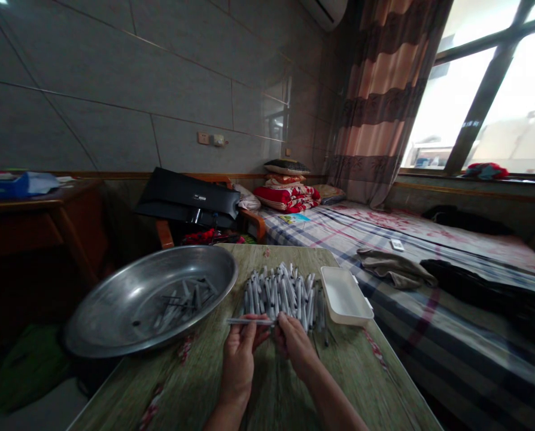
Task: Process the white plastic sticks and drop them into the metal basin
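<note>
My left hand (240,353) pinches a slim whitish pen (238,322), held level with its left end sticking out past the fingers. At the pen's right end the fingers of my right hand (297,344) are closed, covering that end. Just beyond both hands lies a heap of translucent pens (279,290) with dark tips, several pointing away from me. A wide metal basin (110,293) stands to the left, with a smaller number of loose pens (187,302) in its bottom.
An open white plastic box (343,296) stands right of the heap on the wooden table (195,395). Beyond the table's right edge is a bed (411,311) with dark clothes (478,293). Behind the table, a black case (187,194) rests on a wooden chair (164,233).
</note>
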`<state>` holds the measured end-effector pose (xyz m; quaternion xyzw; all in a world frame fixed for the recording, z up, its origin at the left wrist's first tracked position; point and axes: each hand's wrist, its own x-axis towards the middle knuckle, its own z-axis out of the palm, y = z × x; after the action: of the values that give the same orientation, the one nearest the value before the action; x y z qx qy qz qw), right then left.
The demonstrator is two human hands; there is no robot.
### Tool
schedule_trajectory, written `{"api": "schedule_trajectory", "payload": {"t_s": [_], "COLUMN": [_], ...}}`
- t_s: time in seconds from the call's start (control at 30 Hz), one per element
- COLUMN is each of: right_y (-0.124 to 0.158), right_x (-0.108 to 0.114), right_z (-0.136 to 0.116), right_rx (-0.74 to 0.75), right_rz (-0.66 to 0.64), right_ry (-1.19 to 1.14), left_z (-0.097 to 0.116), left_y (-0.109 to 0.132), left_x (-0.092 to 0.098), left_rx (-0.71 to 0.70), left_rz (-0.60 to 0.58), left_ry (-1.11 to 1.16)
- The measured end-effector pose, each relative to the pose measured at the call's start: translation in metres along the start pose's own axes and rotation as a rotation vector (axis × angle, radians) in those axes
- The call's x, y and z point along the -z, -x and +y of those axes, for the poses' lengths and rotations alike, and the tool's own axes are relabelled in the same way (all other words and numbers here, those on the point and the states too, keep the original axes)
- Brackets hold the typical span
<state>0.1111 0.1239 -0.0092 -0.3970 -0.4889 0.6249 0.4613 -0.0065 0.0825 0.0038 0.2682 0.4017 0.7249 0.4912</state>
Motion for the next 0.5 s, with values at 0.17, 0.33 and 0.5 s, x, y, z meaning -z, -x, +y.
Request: {"api": "schedule_trajectory", "payload": {"t_s": [0.17, 0.33, 0.5], "right_y": [-0.0013, 0.0032, 0.0017], "right_x": [-0.0006, -0.0036, -0.0029], "right_z": [-0.0019, -0.0093, -0.0044], "right_rx": [0.004, -0.049, -0.059], "right_rz": [-0.043, -0.116, -0.043], "right_ry": [-0.051, -0.239, -0.126], "left_z": [0.0003, -0.0012, -0.0015], "left_y": [-0.001, -0.0028, -0.0004], "left_x": [0.0002, 0.0022, 0.0005], "left_rx": [0.0, 0.01, 0.004], "left_rz": [0.023, 0.045, 0.027], "left_ry": [-0.003, 0.017, 0.016]}}
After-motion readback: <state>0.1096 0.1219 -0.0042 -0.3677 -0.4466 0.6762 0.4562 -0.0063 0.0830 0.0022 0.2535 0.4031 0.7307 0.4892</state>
